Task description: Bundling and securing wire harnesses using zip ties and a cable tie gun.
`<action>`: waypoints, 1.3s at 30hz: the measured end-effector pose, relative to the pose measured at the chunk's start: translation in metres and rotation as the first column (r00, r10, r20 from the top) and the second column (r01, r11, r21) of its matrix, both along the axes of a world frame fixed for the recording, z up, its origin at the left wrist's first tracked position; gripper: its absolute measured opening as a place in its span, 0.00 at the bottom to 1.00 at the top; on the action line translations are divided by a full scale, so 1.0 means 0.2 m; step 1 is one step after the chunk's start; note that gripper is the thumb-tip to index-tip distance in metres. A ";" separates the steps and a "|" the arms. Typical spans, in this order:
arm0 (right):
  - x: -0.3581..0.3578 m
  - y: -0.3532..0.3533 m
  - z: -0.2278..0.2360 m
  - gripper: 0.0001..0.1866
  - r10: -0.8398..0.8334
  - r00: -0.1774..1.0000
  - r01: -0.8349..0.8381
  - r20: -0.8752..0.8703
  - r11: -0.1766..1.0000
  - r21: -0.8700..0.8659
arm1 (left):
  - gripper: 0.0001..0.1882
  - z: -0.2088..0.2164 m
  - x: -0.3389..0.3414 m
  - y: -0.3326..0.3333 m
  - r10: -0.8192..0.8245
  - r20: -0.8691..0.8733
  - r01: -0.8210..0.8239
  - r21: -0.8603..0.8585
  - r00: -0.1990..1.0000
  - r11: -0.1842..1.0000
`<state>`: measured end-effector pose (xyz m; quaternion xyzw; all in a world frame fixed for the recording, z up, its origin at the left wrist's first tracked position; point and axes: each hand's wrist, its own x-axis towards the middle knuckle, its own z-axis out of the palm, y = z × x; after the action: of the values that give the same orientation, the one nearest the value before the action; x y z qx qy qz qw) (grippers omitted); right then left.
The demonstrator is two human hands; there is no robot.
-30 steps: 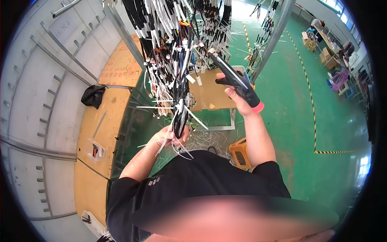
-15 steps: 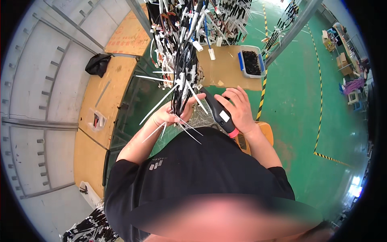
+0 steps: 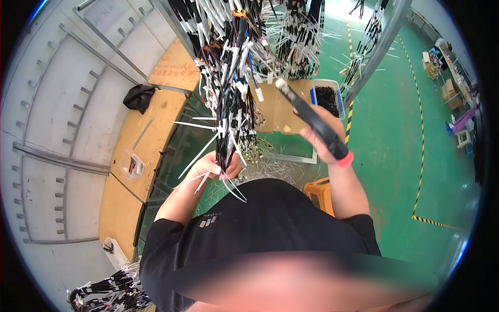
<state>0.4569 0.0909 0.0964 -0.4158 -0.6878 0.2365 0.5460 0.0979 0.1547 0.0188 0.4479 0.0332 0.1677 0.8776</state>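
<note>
From where I stand, the person's black T-shirt (image 3: 265,223) is nearest, with both forearms reaching out past it. The left hand (image 3: 223,166) is wrapped around the lower end of a hanging wire bundle (image 3: 226,136), black strands mixed with white sleeves, and long white cable ties (image 3: 197,157) stick out from it above and below that grip. Off to the right, well apart from the left hand, the right hand (image 3: 328,136) holds a black tool (image 3: 315,122) with a reddish end cap; its pale tip points up and leftward, apart from the wires. An orange stool (image 3: 322,188) stands below that forearm. Along the left wall runs a long wooden surface (image 3: 125,208) carrying a small clear container (image 3: 134,165) and, farther along, a black bag (image 3: 139,99). Beyond the hands, a brown surface (image 3: 296,112) bears a clear bin (image 3: 340,103) of small dark pieces, with more wire bundles (image 3: 299,41) hanging behind. Across the green floor (image 3: 387,171), yellow-and-black tape marks a line, and cardboard boxes (image 3: 450,91) sit by the far right side.
</note>
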 end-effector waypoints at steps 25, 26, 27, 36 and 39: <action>-0.19 0.69 -0.20 0.35 0.544 0.499 -0.649 -0.674 0.751 0.125 | 0.21 0.03 -0.04 -0.04 -0.097 0.036 0.101 -0.107 0.995 0.989; -0.17 0.70 -0.21 0.35 0.549 0.497 -0.652 -0.672 0.747 0.128 | 0.21 0.04 -0.04 -0.05 -0.093 0.036 0.096 -0.103 0.995 0.990; -0.14 0.72 -0.23 0.35 0.552 0.556 -0.628 -0.621 0.769 0.121 | 0.21 0.05 -0.03 -0.05 -0.075 0.011 0.075 -0.101 0.997 0.992; -0.13 0.68 -0.11 0.34 0.423 0.790 -0.445 -0.444 0.893 0.059 | 0.22 0.09 -0.03 -0.08 -0.028 -0.102 0.018 -0.099 0.994 0.995; -0.11 0.70 -0.10 0.35 0.406 0.869 -0.397 -0.282 0.913 0.091 | 0.20 0.07 -0.04 -0.09 -0.077 -0.022 0.075 -0.098 0.997 0.992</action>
<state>0.4341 0.2299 0.0769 -0.2157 -0.6732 0.3936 0.5877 0.0894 0.1371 0.0324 0.4077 0.0354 0.1267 0.9036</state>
